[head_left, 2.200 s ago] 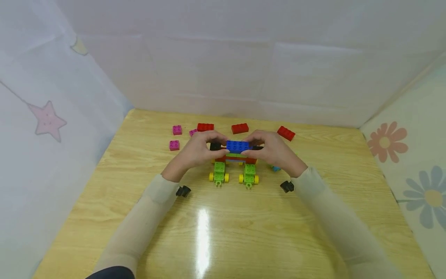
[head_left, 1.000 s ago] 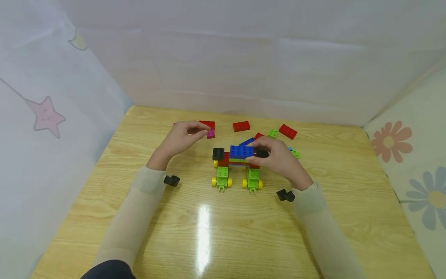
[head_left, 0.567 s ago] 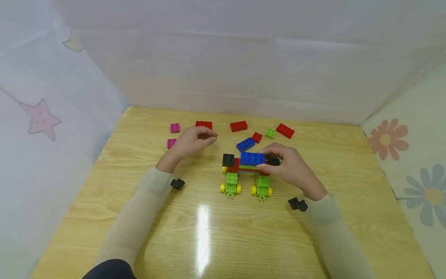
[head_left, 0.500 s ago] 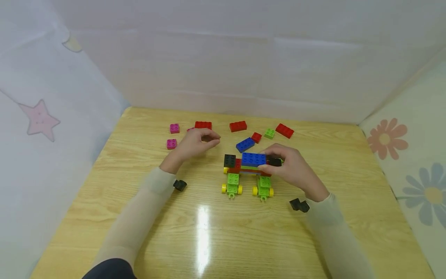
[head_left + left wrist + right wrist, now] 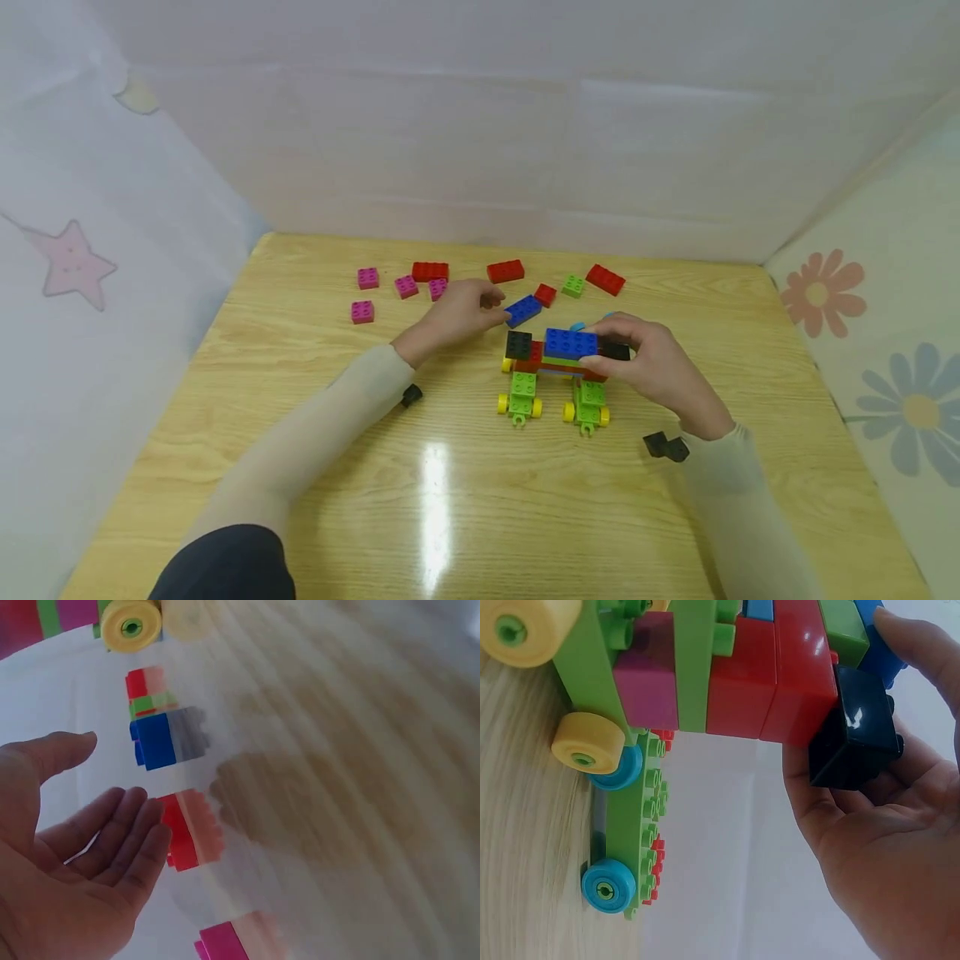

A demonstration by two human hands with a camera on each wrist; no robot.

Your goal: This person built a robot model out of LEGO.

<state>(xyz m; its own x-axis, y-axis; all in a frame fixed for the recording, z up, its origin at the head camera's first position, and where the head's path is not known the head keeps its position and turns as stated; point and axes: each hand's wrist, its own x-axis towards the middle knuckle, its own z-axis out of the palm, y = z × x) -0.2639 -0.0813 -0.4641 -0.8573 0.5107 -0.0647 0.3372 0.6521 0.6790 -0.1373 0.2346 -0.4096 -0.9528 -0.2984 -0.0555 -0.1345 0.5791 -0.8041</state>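
A toy car built of bricks stands on green bases with yellow wheels. It has red bricks in its body, a black brick at each end and a blue brick on top. My right hand grips this brick car at the top blue brick, thumb at the near side and fingers behind. My left hand reaches over the table with thumb and fingers apart, holding nothing. Its fingertips are right by a loose blue brick in the head view; the left wrist view shows a gap there.
Behind the hands lie several pink bricks, several red bricks and a small green brick. A green wheeled base with blue wheels stands behind the car. Cloth walls border the wooden table.
My left hand has let go of the brick car, swung left towards the pink bricks, then come right to the loose blue brick. My right hand has shifted the car rightward.
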